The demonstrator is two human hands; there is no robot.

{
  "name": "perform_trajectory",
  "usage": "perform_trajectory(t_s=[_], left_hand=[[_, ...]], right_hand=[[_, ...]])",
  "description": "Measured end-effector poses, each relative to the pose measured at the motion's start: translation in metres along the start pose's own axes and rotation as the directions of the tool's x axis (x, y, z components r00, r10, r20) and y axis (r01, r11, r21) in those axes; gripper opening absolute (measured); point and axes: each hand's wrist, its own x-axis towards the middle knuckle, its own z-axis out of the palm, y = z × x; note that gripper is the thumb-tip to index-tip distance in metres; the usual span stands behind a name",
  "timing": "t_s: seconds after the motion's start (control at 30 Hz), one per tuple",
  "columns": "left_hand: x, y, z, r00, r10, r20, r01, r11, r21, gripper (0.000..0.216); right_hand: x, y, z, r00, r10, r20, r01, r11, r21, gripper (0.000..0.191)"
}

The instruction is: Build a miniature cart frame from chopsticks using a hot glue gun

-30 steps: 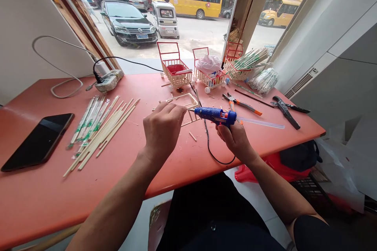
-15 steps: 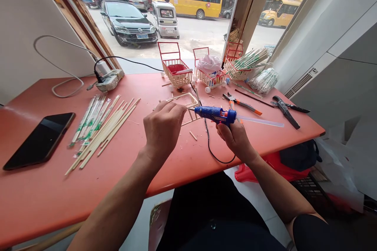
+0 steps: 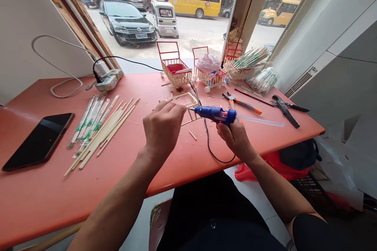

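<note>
My left hand (image 3: 163, 125) is closed in a pinch on a small frame of pale wooden sticks (image 3: 191, 95); the hand hides part of the frame, and the exact grip is covered. In my right hand (image 3: 235, 137) is a blue hot glue gun (image 3: 216, 114), held by its handle with the nozzle pointing left. The nozzle tip is right at my left fingertips, beside the frame. A clear glue stick (image 3: 262, 120) sticks out of the gun's back end.
Loose wooden sticks (image 3: 108, 133) and wrapped chopsticks (image 3: 88, 119) lie left, beside a black phone (image 3: 38, 139). Small stick carts (image 3: 176, 74) stand along the window. Pliers (image 3: 244, 104) and black cutters (image 3: 285, 111) lie right. The gun's cord (image 3: 209, 145) loops near the table's front edge.
</note>
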Motion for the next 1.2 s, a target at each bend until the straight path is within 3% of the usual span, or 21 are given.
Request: perform_trajectory(t_s=[1.2], left_hand=[[-0.0006,-0.0015,-0.0002,1.0,-0.018,0.012,0.018,1.0,-0.016,0.03]], right_hand=[[-0.0015,-0.0015,-0.0029,1.0,0.002,-0.028,-0.002,1.0,-0.025,0.061]])
